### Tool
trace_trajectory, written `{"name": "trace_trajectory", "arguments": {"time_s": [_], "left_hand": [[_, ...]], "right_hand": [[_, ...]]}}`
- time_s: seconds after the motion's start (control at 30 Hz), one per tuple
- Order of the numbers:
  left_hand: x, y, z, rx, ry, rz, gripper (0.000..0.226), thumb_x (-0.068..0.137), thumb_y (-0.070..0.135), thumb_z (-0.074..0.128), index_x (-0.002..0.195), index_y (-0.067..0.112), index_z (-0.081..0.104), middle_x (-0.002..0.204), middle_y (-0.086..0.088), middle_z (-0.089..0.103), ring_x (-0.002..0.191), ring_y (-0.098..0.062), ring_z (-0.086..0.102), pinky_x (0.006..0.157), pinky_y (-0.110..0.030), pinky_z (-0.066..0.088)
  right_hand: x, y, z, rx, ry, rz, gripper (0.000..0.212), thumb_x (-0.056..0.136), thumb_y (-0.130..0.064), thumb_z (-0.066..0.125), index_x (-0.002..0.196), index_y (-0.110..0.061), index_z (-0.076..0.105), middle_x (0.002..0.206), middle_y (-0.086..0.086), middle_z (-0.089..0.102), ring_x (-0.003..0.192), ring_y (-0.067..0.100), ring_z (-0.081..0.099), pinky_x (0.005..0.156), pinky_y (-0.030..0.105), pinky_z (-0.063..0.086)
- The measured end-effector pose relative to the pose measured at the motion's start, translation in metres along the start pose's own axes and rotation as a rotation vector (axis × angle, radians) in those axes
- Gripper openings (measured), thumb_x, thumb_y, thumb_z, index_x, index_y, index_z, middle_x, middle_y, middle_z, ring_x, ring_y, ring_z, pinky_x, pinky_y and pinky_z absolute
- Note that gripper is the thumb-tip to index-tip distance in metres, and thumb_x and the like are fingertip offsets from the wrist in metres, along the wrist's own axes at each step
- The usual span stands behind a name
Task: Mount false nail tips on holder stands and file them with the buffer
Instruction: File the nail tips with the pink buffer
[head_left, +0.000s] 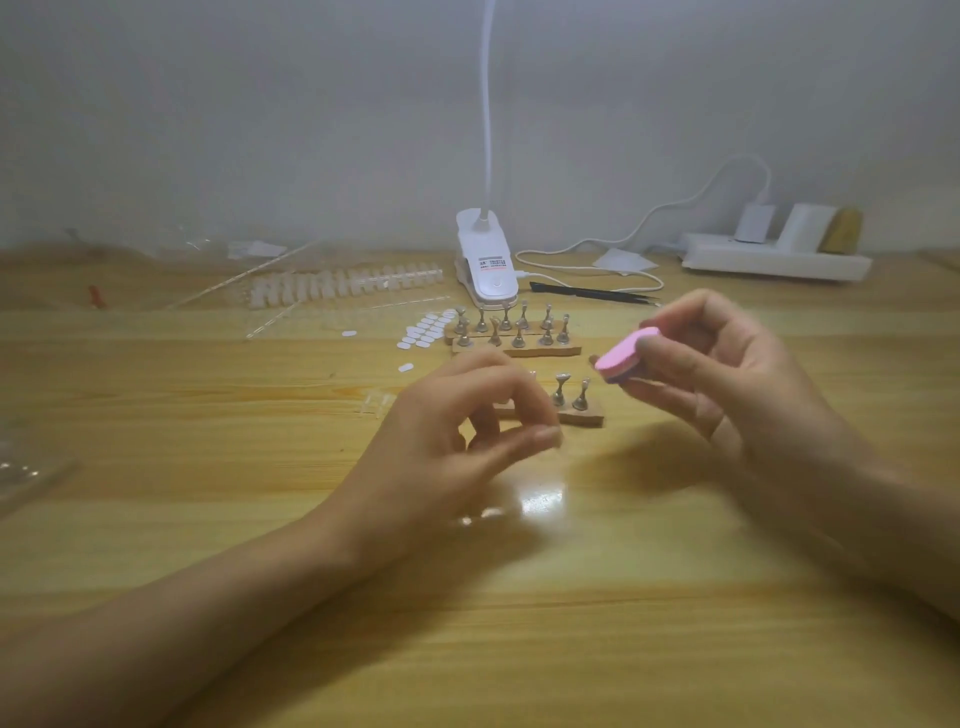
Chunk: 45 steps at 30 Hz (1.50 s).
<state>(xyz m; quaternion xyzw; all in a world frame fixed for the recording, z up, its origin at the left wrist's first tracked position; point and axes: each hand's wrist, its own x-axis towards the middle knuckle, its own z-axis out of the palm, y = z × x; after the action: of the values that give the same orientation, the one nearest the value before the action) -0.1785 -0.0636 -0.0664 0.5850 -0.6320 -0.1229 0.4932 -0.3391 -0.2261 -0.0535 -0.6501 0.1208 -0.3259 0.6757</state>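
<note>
Over the wooden worktop (208, 519), your right hand (727, 374) pinches the pink buffer (623, 358) just right of the near holder stands (571, 395); keep it flat and stroke lightly. Your left hand (457, 431) hovers before them, fingers (498, 379) curled toward the thumb. Whether they pinch a clear nail tip is lost to blur.

home desk | wooden table (156, 519) | clip lamp (485, 260) | power strip (774, 257)
</note>
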Motion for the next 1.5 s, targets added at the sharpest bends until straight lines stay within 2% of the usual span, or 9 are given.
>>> {"name": "trace_trajectory", "arguments": {"time_s": [0.13, 0.27, 0.37, 0.53, 0.83, 0.97, 1.2, 1.3, 1.5], "left_hand": [[0.002, -0.004, -0.007, -0.298, 0.052, -0.195, 0.011, 0.078, 0.033, 0.073, 0.073, 0.023, 0.072, 0.08, 0.011, 0.068, 0.052, 0.001, 0.046, 0.052, -0.006, 0.035], [0.001, -0.007, -0.009, -0.423, 0.028, -0.278, 0.018, 0.075, 0.039, 0.082, 0.073, 0.023, 0.073, 0.068, 0.009, 0.06, 0.046, -0.001, 0.035, 0.045, -0.011, 0.029], [0.003, -0.008, -0.011, -0.441, 0.02, -0.333, 0.027, 0.068, 0.046, 0.079, 0.075, 0.02, 0.073, 0.065, -0.003, 0.047, 0.047, -0.007, 0.028, 0.044, -0.018, 0.025], [0.005, -0.008, -0.013, -0.433, 0.001, -0.344, 0.029, 0.066, 0.048, 0.079, 0.073, 0.021, 0.072, 0.066, -0.008, 0.045, 0.047, -0.009, 0.027, 0.042, -0.019, 0.023], [0.019, -0.009, -0.034, -0.411, 0.102, -0.276, 0.021, 0.07, 0.045, 0.078, 0.065, 0.026, 0.071, 0.051, 0.014, 0.042, 0.044, -0.005, 0.027, 0.042, -0.015, 0.025], [0.02, -0.013, -0.041, -0.336, 0.152, -0.245, 0.031, 0.067, 0.056, 0.071, 0.066, 0.025, 0.07, 0.052, 0.014, 0.043, 0.046, -0.005, 0.028, 0.044, -0.016, 0.025], [0.021, -0.034, -0.055, 0.267, -0.049, -0.261, 0.057, 0.074, 0.033, 0.083, 0.123, 0.034, 0.052, 0.101, 0.018, 0.066, 0.083, 0.0, 0.059, 0.079, -0.022, 0.049], [0.02, -0.039, -0.047, 0.235, -0.049, -0.267, 0.065, 0.075, 0.023, 0.084, 0.128, 0.033, 0.047, 0.092, 0.016, 0.071, 0.078, -0.003, 0.064, 0.083, -0.027, 0.052], [0.018, -0.036, -0.042, 0.202, -0.018, -0.26, 0.06, 0.073, 0.02, 0.086, 0.122, 0.032, 0.053, 0.075, 0.017, 0.07, 0.077, -0.011, 0.065, 0.083, -0.046, 0.053]], "right_hand": [[0.009, -0.002, -0.02, -0.348, 0.017, -0.031, 0.032, 0.074, -0.023, 0.077, 0.1, -0.013, 0.061, 0.102, 0.007, 0.068, 0.099, 0.026, 0.074, 0.088, 0.036, 0.059], [0.013, 0.0, -0.033, -0.843, -0.055, 0.017, 0.024, 0.082, -0.02, 0.078, 0.102, -0.022, 0.063, 0.101, 0.0, 0.067, 0.103, 0.014, 0.066, 0.087, 0.022, 0.052], [0.011, -0.01, -0.025, -1.158, -0.059, -0.352, 0.031, 0.081, -0.023, 0.078, 0.108, -0.028, 0.064, 0.107, -0.006, 0.06, 0.105, 0.019, 0.056, 0.085, 0.023, 0.04], [0.005, -0.026, 0.024, -0.962, -0.357, -0.577, 0.035, 0.081, -0.033, 0.08, 0.112, -0.017, 0.072, 0.098, -0.002, 0.068, 0.088, 0.014, 0.063, 0.067, 0.021, 0.048], [0.024, -0.03, 0.06, -0.884, -0.255, -0.516, 0.017, 0.076, -0.029, 0.077, 0.088, -0.018, 0.074, 0.082, -0.008, 0.068, 0.082, 0.014, 0.063, 0.06, 0.03, 0.051], [0.034, -0.027, 0.068, -0.853, -0.246, -0.485, 0.018, 0.074, -0.025, 0.083, 0.088, -0.02, 0.072, 0.084, -0.012, 0.068, 0.085, 0.012, 0.063, 0.065, 0.017, 0.048], [0.045, -0.012, 0.057, -0.789, -0.134, -0.4, 0.015, 0.074, -0.024, 0.086, 0.083, -0.023, 0.073, 0.084, -0.012, 0.073, 0.089, -0.001, 0.062, 0.071, 0.009, 0.04], [0.044, 0.0, 0.055, -0.814, -0.153, -0.346, 0.017, 0.072, -0.021, 0.087, 0.081, -0.023, 0.072, 0.083, -0.012, 0.074, 0.087, -0.001, 0.063, 0.076, 0.004, 0.036], [0.04, 0.013, 0.062, -0.843, -0.161, -0.29, 0.017, 0.072, -0.029, 0.087, 0.079, -0.03, 0.071, 0.083, -0.018, 0.072, 0.095, 0.004, 0.064, 0.097, 0.037, 0.043]]}}
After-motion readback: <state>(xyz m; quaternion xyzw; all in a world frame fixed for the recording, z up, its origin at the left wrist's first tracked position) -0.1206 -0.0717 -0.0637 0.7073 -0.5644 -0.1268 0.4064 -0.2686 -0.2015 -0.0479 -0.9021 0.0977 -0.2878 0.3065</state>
